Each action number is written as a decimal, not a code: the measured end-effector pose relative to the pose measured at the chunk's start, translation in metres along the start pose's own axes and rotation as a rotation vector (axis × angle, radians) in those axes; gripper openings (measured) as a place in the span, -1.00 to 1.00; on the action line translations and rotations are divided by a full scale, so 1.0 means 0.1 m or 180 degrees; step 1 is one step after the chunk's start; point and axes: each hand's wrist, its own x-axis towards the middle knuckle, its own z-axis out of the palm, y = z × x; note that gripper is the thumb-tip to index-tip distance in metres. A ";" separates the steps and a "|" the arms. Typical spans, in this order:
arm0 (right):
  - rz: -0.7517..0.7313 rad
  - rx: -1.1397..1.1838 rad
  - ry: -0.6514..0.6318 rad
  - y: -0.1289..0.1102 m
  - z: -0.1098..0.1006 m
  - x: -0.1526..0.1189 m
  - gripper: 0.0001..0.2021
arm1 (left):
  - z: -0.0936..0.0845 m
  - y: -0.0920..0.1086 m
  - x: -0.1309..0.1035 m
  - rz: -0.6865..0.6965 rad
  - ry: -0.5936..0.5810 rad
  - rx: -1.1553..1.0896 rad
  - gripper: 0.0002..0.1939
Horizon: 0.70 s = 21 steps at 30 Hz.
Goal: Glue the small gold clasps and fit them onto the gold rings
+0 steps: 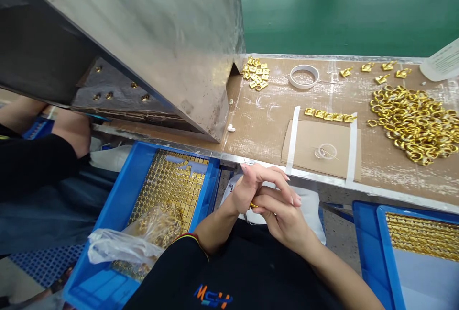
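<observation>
Both hands meet in front of the dark shirt, just off the table's near edge. Between them a small gold ring (254, 205) shows, partly hidden by the fingers. My left hand (258, 185) is bent around it from the left, its fingers reaching over the other hand. My right hand (281, 212) pinches at the ring from the right. Beyond them, a cardboard piece (308, 145) taped to the table has a clear plastic ring (325, 151) on it. A row of gold square pieces (329, 116) lies along its far edge.
A large pile of gold rings (416, 123) lies right, near a tape roll (304, 76) and gold pieces (256, 73). A metal housing (172, 37) stands left. Blue trays (103, 209) (389, 257) hold gold parts below. Another person's arm (71, 130) is at far left.
</observation>
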 end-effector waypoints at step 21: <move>0.0158 -0.0704 -0.0019 -0.06 -0.36 0.12 -0.79 | -0.23 0.09 -0.27 0.1119 0.0381 0.1385 -0.75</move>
